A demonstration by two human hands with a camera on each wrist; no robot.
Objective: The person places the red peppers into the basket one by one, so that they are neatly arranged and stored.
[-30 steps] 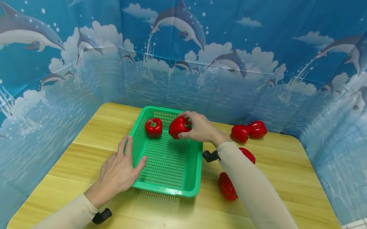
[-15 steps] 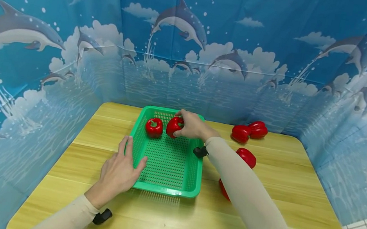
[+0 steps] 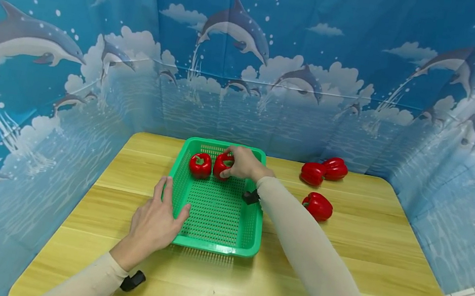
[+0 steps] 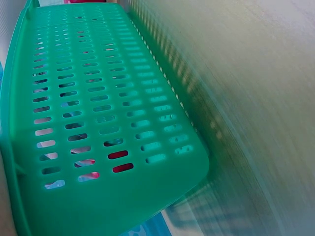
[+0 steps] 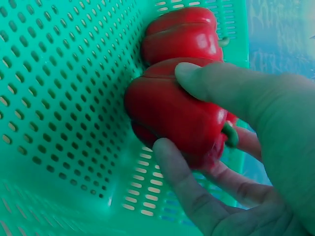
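A green perforated plastic basket [image 3: 245, 251] stands on the wooden table. Inside, near its back, a red bell pepper [image 3: 200, 165] sits upright with its stem up. Right beside it my right hand [image 3: 244, 163] holds a second red bell pepper [image 5: 172, 108], thumb on one side and fingers on the other. In the right wrist view the two peppers appear side by side at the basket floor. My left hand [image 3: 154, 222] rests on the basket's left rim, fingers straight. The left wrist view shows mainly the basket's outer side wall [image 4: 98, 128].
Right of the basket, two red bell peppers [image 3: 312, 173] [image 3: 334, 168] touch near the table's back edge. Another red bell pepper [image 3: 318, 206] lies closer, beside my right sleeve [image 3: 302, 239]. A blue dolphin curtain [image 3: 233, 111] surrounds the table [image 3: 216, 293] at the back and sides.
My right hand has carried its pepper left and slightly down, closer to the other one in the basket. A pepper on the near right table has become hidden behind the right arm. The left hand stays put.
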